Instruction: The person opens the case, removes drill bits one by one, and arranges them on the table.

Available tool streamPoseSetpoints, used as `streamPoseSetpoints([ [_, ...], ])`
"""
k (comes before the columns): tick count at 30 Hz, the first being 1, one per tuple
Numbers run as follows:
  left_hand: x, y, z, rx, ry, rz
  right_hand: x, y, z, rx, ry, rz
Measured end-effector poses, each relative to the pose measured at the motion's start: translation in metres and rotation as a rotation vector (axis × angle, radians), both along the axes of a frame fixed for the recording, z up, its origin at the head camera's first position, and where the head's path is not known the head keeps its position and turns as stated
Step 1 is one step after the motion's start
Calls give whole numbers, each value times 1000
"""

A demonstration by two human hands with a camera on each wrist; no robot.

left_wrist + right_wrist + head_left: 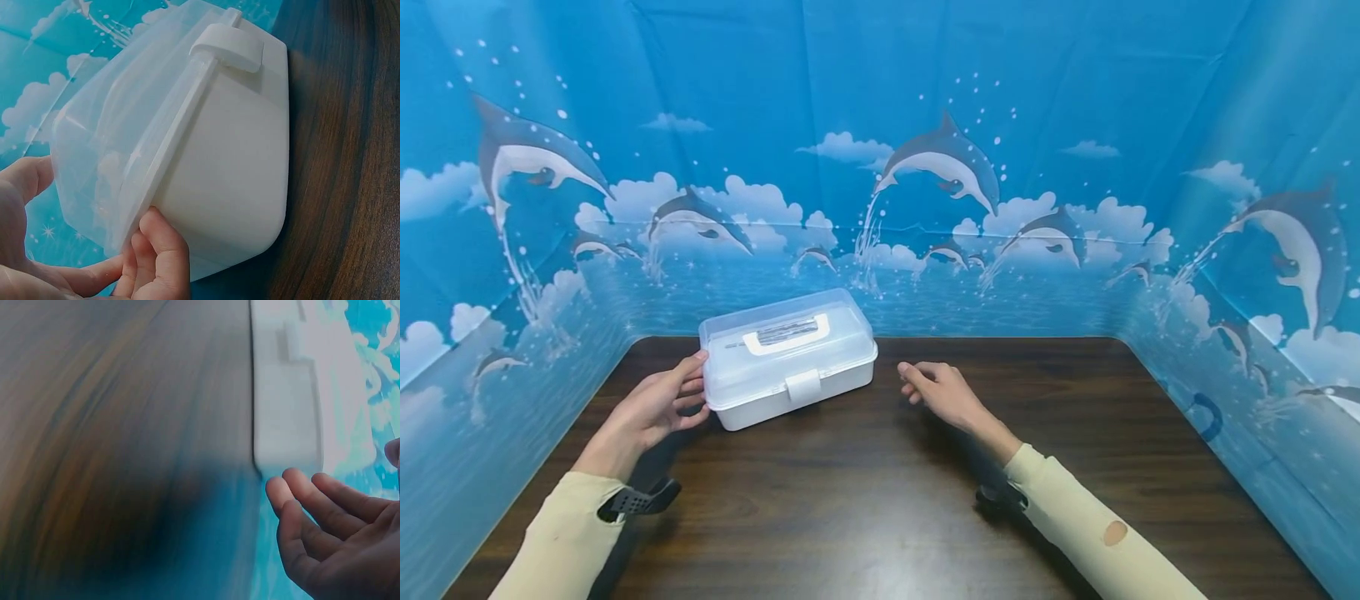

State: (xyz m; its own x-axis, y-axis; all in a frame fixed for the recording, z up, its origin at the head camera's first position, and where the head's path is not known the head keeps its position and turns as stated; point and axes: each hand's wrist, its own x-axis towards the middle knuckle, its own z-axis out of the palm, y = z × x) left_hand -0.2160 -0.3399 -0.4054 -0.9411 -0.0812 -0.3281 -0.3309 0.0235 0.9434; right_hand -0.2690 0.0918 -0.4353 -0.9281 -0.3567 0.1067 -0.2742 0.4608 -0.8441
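A white storage box (800, 397) with a clear, cloudy lid (741, 333) sits at an angle toward the back left of the dark wooden table. Its lid is down, and a white latch (803, 387) lies over the front rim. On top is a carrying handle (786, 334). My left hand (655, 404) is at the box's left end, the thumb by the lid and the loosely bent fingertips (154, 222) at the rim. Off the box's right end, my right hand (946, 392) hovers above the table with relaxed, bent fingers and nothing in them.
A blue cloth (820, 100) printed with dolphins and clouds hangs behind the table and along both sides. The brown tabletop (880, 508) stretches in front of the box and to its right. Dark straps (643, 497) show at the wrists.
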Motion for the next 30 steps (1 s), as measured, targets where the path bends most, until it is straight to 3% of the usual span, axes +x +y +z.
streamPoseSetpoints([
  [8, 2, 1, 1, 7, -5, 3, -2, -45, -2, -173, -206, 102],
  [22, 3, 1, 2, -5, 3, 0, 1, -92, -13, -280, -385, 130],
  [30, 2, 1, 3, -12, 10, -4, 4, -114, -11, -337, -544, 190],
])
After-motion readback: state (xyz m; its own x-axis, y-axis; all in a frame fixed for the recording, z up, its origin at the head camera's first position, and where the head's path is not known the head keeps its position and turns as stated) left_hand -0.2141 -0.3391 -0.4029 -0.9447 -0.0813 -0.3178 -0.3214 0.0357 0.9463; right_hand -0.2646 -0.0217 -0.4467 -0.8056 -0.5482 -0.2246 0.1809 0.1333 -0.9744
